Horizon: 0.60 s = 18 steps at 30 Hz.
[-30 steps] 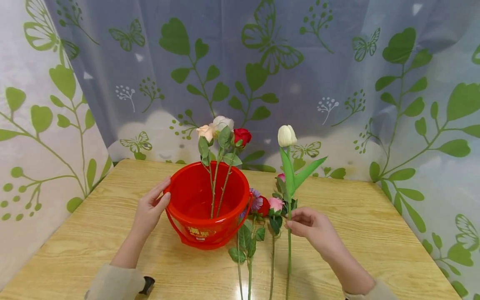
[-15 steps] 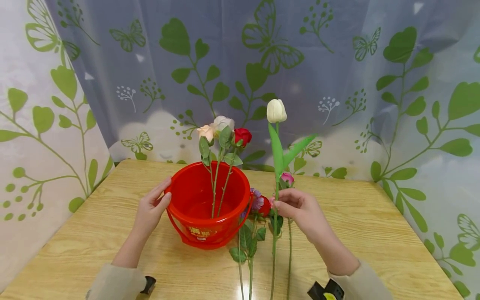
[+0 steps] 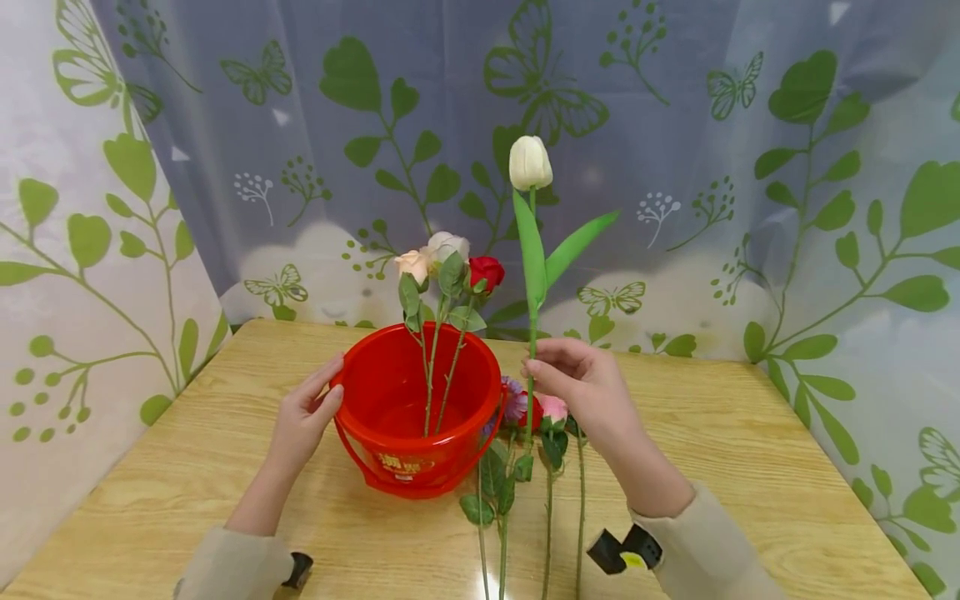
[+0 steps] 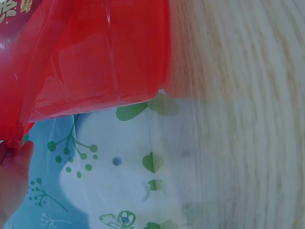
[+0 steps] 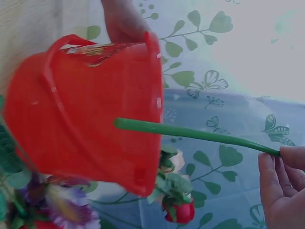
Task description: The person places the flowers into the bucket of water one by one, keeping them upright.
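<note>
A white tulip [image 3: 531, 162] with long green leaves stands upright in the air, just right of the red bucket [image 3: 457, 458]. My right hand [image 3: 592, 400] pinches its stem between thumb and fingers; in the right wrist view the stem's lower end [image 5: 143, 126] overlaps the bucket's outer side. With thumb and fingers at the left of the rim, my left hand [image 3: 303, 417] holds the bucket. Inside lean a peach rose [image 3: 412, 265], a whitish flower [image 3: 447, 245] and a red rose [image 3: 486, 272], heads above the rim.
Right of the bucket, several flowers lie on the wooden table [image 3: 720, 467], among them a pink rose [image 3: 553, 408] and a purple flower [image 3: 514, 402]; their stems point toward the near edge. A leaf-printed curtain [image 3: 675, 150] hangs behind the table.
The tulip has risen from beside the lying flowers and shifted left toward the bucket, with my right hand pinching it throughout. My left hand and the bucket have stayed put.
</note>
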Available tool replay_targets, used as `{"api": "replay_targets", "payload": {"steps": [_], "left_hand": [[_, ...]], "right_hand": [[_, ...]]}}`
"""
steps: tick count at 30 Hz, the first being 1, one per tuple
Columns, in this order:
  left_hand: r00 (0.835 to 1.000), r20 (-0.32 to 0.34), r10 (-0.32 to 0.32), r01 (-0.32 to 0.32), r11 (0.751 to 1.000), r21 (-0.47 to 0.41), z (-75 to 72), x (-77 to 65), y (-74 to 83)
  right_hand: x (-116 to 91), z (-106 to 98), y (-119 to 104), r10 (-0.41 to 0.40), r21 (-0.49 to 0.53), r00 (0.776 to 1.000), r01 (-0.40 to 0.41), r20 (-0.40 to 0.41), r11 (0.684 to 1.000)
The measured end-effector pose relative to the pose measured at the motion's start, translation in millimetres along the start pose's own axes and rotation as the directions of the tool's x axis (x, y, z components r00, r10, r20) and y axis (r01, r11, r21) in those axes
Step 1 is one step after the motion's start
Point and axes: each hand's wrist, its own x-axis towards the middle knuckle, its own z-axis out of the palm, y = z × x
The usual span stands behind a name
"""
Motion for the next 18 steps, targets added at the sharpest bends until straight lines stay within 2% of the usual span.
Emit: {"api": "replay_targets", "payload": {"steps": [6, 10, 13, 18], "left_hand": [[1.000, 0.000, -0.006, 0.006, 1.000, 0.008, 1.9, -0.9, 13.7], [1.000, -0.003, -0.003, 0.003, 1.000, 0.010, 1.6, -0.6, 11.9], [1.000, -0.003, 0.005, -0.005, 1.000, 0.003, 0.2, 0.0, 2.8], [1.000, -0.002, 0.009, -0.009, 1.000, 0.003, 1.4, -0.3, 7.1]], "right_hand": [[12, 12, -14, -0.050, 0.059, 0.998, 0.052, -0.035, 0.997], [22, 20, -21, -0.075, 0.111, 0.996, 0.081, -0.056, 0.991], [29, 27, -23, -0.090, 0.148, 0.993, 0.099, -0.071, 0.984], [40, 37, -19, -0.092, 0.179, 0.992, 0.107, -0.086, 0.978]]}}
